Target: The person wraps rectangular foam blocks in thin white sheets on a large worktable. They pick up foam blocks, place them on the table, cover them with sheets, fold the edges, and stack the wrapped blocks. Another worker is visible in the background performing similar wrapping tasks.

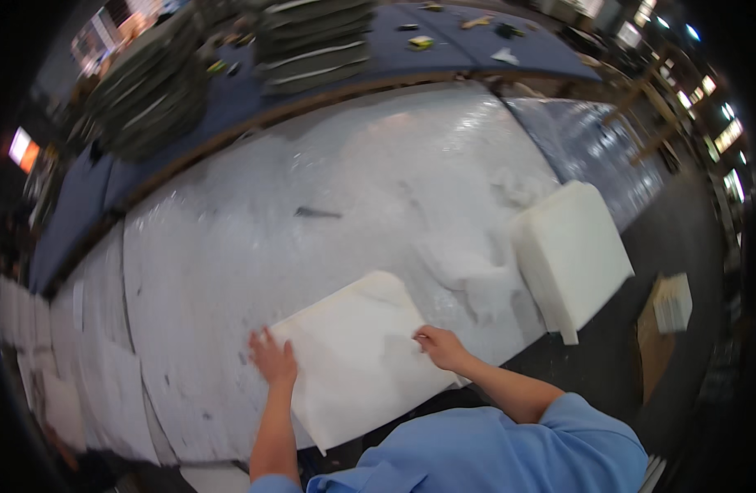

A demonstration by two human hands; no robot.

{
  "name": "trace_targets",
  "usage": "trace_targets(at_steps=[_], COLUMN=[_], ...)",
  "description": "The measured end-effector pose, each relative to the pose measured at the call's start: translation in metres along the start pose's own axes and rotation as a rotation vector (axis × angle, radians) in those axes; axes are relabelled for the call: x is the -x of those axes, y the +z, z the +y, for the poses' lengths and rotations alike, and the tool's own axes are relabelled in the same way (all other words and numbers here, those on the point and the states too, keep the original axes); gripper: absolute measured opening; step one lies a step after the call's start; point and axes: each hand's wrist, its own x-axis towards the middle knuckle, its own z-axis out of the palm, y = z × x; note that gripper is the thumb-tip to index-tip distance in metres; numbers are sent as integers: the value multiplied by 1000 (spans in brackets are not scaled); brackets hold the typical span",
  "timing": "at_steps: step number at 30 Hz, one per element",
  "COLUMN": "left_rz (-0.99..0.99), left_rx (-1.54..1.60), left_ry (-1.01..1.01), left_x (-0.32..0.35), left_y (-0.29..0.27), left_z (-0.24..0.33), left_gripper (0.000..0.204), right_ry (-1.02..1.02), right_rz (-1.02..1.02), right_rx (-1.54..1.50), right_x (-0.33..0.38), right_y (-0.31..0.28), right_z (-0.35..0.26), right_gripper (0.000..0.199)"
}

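A white, flat foam pad [357, 357] with rounded far corners lies on the plastic-covered table right in front of me. My left hand [273, 359] is at its left edge, fingers spread and slightly blurred. At the pad's right edge, my right hand [440, 347] is closed, fingertips pinched on the edge. Further right stands a stack of similar white pads [577, 251] at the table's edge. Beyond the pad, a small dark tool [318, 213] lies on the covering; its kind is too small to make out.
Loose white cloth or batting [468, 263] lies rumpled between pad and stack. Across the far side runs a blue-topped bench [394, 45] with stacks of grey-green cushions [312, 45] and small yellow tools [421, 42]. A cardboard box [657, 337] stands at the right.
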Motion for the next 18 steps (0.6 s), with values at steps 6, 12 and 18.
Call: trace_targets(at_steps=[6, 12, 18], left_rz=[-220, -1100, -950], left_rx=[945, 1975, 2024], left_ry=[74, -107, -177], left_x=[101, 232, 261], left_y=[0, -1, 7], left_z=[78, 202, 242], left_gripper=[50, 59, 37], right_ry=[-381, -675, -763], right_rz=[-185, -453, -309], right_rx=[181, 82, 232], right_x=[-9, 55, 109], right_y=[-16, -68, -116], right_z=[-21, -34, 11], right_gripper=[58, 62, 53])
